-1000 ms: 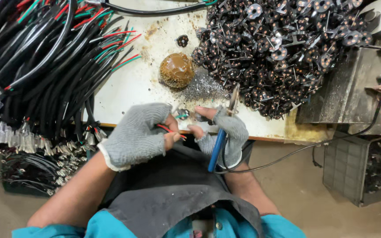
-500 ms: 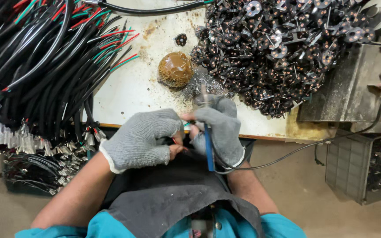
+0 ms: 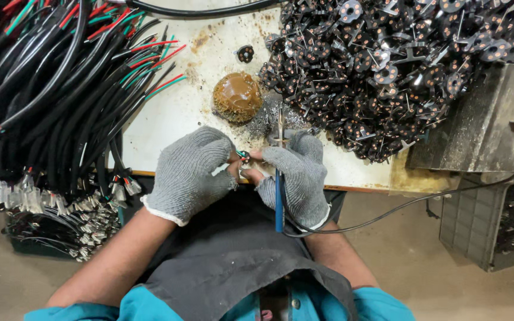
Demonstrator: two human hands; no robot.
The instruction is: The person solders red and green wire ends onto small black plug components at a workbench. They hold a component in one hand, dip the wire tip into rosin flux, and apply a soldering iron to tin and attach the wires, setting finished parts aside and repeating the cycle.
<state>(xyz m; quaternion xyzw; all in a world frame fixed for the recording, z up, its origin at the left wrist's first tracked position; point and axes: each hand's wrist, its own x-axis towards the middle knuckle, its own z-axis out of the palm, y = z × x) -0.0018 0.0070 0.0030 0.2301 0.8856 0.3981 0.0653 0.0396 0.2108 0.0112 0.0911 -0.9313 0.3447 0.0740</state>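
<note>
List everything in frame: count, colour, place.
cable bundle: many, black with red and green cores, left of table
metal terminals: many, silver, on cable ends at lower left
round connector discs: large pile, black with copper spots, upper right of table
stray disc: one, black, top centre
brown lump: one, glossy brown, table centre
metal filings: grey patch, right of the lump
table: one, stained white top
metal box: one, grey, right edge
soldering iron: one, blue handle with black cord, in right hand
small wired part: one, red and green wires, pinched between both hands' fingers
apron: one, dark grey, on lap
left hand: grey knit glove
right hand: grey knit glove
</note>
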